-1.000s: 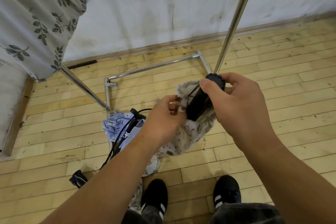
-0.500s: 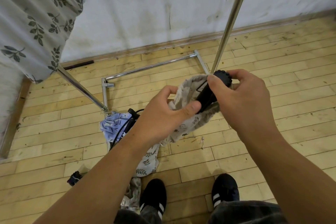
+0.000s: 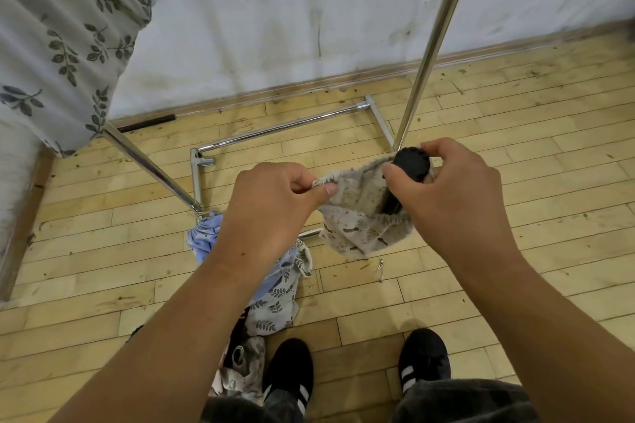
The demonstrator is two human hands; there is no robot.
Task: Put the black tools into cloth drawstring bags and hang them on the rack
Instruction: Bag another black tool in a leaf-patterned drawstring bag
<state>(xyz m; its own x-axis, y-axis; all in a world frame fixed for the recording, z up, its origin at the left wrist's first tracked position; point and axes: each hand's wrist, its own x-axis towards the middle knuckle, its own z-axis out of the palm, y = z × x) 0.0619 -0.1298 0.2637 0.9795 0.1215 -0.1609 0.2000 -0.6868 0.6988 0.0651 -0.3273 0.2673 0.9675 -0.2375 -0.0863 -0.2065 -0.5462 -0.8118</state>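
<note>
Fingers (image 3: 320,189) of left hand (image 3: 271,206) now pinch bag (image 3: 357,228) rim, tool (image 3: 412,164) deeper

Black white-striped shoes (image 3: 288,375), dark trousers (image 3: 462,402)

The chrome metal rack (image 3: 285,129) stands on the wooden plank floor (image 3: 532,189) near its far edge, just before the white wall (image 3: 275,10). Leaf-printed white fabric (image 3: 58,27) hangs at the rack's left end. Above the rack's base, the left hand (image 3: 275,203) and right hand (image 3: 453,196) hold the beige patterned cloth drawstring bag (image 3: 357,220) between them. The black cylindrical tool (image 3: 411,163) sits partly inside the bag's mouth, at its right side, its top in the right hand. Under the left forearm, a blue cloth bag (image 3: 202,240) and a leaf-printed cloth bag (image 3: 278,297) lie on the floor. Two black shoes (image 3: 288,374) stand at the near edge.
</note>
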